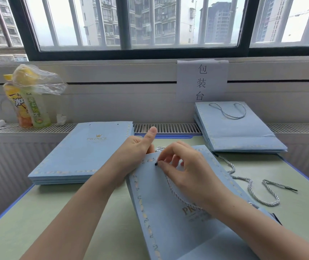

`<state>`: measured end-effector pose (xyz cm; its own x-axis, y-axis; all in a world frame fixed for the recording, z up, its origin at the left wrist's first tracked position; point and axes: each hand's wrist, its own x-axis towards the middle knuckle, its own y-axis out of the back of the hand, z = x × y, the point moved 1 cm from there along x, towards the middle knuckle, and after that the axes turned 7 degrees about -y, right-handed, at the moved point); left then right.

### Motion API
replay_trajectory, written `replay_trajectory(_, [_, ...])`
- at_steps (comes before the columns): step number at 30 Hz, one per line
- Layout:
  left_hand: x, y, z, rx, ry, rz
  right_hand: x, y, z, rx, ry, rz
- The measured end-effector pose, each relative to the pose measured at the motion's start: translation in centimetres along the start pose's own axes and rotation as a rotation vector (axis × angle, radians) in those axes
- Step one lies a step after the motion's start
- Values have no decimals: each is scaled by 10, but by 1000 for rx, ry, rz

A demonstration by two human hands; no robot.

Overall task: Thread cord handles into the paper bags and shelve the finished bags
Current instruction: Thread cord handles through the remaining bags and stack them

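Note:
A light blue paper bag (170,220) lies flat in front of me on the green table. My left hand (136,152) holds its top edge, thumb raised, fingers tucked behind the paper. My right hand (185,169) pinches the black tip of a grey twisted cord (172,190) at a hole near the bag's top left. The cord loops down across the bag's face under my wrist. A second loose cord (256,188) lies on the table to the right.
A stack of flat bags without handles (82,154) lies at the left. A stack of bags with cords (238,132) sits at the back right under a paper sign (202,81). Two drink bottles (28,106) and a plastic wrapper stand on the radiator ledge.

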<state>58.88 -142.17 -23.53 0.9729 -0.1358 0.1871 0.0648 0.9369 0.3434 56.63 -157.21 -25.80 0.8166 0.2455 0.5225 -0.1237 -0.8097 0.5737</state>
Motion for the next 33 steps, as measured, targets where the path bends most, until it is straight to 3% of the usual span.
replay_trajectory(4, [1,-2,-1,31,-12,-9,0,0,0,-16,14,5])
replay_trajectory(10, [5,-3,-6,190,-183,111,0,2,3,-31,-9,15])
replay_trajectory(14, [5,-5,-10,271,-244,91,-1,1,4,-61,-6,1])
replay_trajectory(21, [6,-9,-17,462,-235,63,-2,5,6,-373,-13,-223])
replay_trajectory(25, [6,-7,-18,509,-190,54,2,13,8,-246,-112,-111])
replay_trajectory(30, [8,-7,-20,520,-123,34,5,25,9,-38,-113,150])
replay_trajectory(33, [8,-6,-21,494,-110,-2,6,25,6,141,-112,192])
